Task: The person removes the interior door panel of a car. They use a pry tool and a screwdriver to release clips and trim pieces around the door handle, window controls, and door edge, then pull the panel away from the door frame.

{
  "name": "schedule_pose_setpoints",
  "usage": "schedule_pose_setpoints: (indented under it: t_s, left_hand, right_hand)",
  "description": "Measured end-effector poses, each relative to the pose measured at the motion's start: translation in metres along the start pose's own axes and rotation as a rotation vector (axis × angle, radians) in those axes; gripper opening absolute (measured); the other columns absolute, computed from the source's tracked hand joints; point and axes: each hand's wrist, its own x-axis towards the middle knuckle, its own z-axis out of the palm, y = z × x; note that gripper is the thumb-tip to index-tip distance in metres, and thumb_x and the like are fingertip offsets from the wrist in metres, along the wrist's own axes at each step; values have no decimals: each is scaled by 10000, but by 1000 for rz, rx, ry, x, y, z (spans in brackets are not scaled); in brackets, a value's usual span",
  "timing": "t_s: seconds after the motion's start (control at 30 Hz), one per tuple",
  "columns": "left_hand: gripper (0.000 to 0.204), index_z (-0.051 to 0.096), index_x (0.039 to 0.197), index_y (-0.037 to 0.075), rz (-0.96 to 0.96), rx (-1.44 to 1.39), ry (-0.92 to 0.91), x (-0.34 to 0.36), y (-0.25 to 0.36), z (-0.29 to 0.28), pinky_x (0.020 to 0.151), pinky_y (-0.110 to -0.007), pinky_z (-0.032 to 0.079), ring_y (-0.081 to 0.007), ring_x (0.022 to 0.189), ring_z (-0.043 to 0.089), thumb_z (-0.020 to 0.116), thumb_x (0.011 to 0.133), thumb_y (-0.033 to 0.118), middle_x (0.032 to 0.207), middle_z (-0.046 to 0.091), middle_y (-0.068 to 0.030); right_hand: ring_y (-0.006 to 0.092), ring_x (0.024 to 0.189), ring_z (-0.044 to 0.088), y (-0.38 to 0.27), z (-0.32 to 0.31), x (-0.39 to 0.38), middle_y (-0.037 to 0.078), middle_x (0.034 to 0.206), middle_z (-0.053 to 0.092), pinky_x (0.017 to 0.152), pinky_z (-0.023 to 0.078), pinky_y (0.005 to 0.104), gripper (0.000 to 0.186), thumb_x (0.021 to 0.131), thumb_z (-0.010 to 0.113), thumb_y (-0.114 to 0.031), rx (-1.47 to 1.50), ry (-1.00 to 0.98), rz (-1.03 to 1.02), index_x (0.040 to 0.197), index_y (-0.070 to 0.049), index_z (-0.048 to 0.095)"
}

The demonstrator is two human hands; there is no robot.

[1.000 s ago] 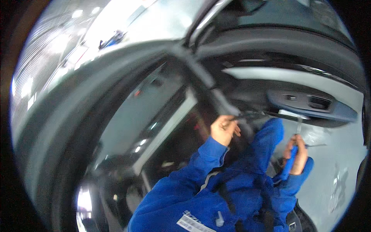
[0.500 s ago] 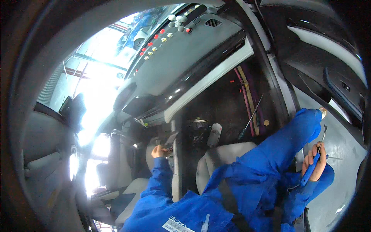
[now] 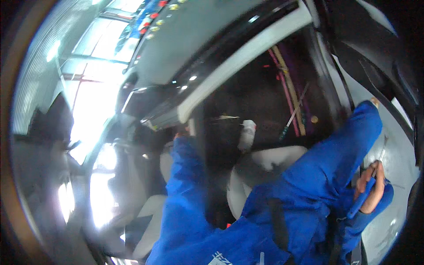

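Note:
I sit in blue work clothes inside a vehicle. In my right hand (image 3: pixel 373 187), over by my right knee, is a pry tool with a blue handle (image 3: pixel 363 197) and a thin metal shaft (image 3: pixel 383 152). Its fingers are wrapped around the handle, and the tip points away from me past the leg. My left arm stretches forward, and my left hand (image 3: pixel 181 132) is at the middle of the vehicle's front, by the end of the light trim strip (image 3: pixel 247 62). That hand is small, blurred and partly hidden, so its fingers and anything in them do not show.
A white can-like container (image 3: pixel 247 134) stands near the light-coloured seat (image 3: pixel 282 154). Farther off, a thin rod (image 3: pixel 297 110) lies by pink and tan straps (image 3: pixel 287 88). Red and yellow caps (image 3: pixel 152 26) line the dashboard top (image 3: pixel 190 31). The door (image 3: pixel 380 57) stands at the right.
My left hand has moved forward, up to the trim strip's end. The view has shifted and tilted. The pry tool is still in my right hand.

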Motion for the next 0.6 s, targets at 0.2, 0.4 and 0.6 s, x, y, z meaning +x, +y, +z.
schedule_pose_setpoints:
  t_s: [0.2, 0.4, 0.6]
  left_hand:
    - [311, 636, 1158, -40, 197, -64, 405, -84, -10, -30, 726, -356, 589, -254, 925, 677, 659, 942, 183, 1030, 678, -158]
    - [485, 549, 1342, -4, 311, -432, -624, -306, -13, 54, 792, -388, 579, -240, 937, 675, 624, 987, 318, 1162, 670, -147]
    - [538, 493, 1448, 55, -727, -634, -1349, -379, 5, 178, 1013, -432, 508, -266, 1267, 560, 509, 1071, 438, 1421, 561, -152]
  right_hand:
    - [176, 562, 581, 24, 62, -5, 96, 739, 616, 517, 460, 287, 293, 1045, 596, -237, -417, -209, 130, 1008, 43, 674]
    - [381, 681, 699, 125, 119, 43, 249, 751, 672, 642, 532, 482, 303, 1009, 593, -250, -841, -414, -47, 976, 42, 668]
    - [440, 968, 665, 195, 124, 54, 264, 993, 655, 821, 572, 489, 238, 846, 619, -103, -1497, -525, -292, 1018, 55, 665]
